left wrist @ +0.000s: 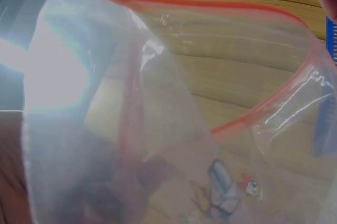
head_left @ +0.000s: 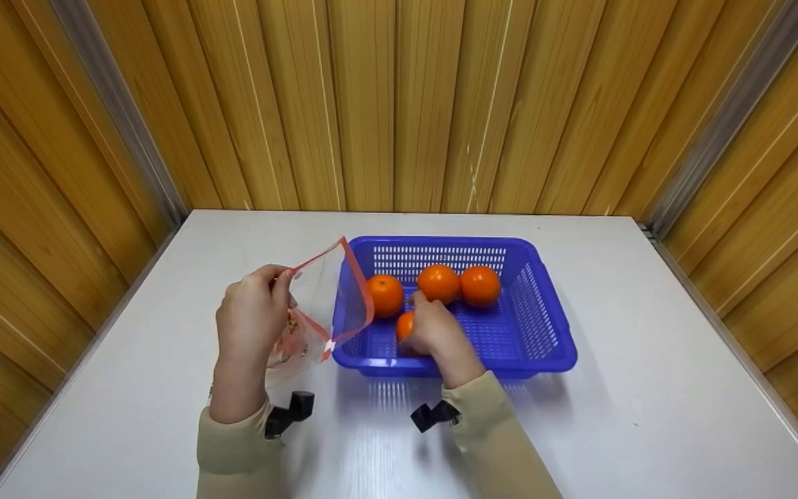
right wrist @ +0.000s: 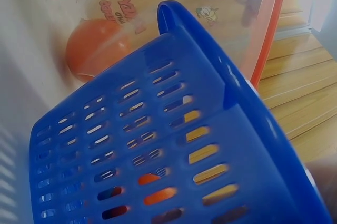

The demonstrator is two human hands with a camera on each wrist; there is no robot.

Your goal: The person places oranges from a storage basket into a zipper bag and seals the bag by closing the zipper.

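My left hand [head_left: 252,312] pinches the rim of a clear zip bag [head_left: 316,284] with a red-orange edge and a white slider. The bag's mouth gapes beside the basket's left side; cartoon prints show on it in the left wrist view. Through the plastic in the right wrist view, an orange [right wrist: 97,50] is visible low in the bag. Inside the blue plastic basket [head_left: 558,326], my right hand [head_left: 435,329] grips an orange [head_left: 407,329] near the front wall, its fingers partly hidden. Other oranges [head_left: 385,296] lie farther back, two of them [head_left: 439,283] side by side.
The perforated basket wall [right wrist: 174,129] stands between the right wrist and the bag. A white table [head_left: 648,388] carries everything. Wood-patterned panels [head_left: 427,104] enclose it at the back and both sides.
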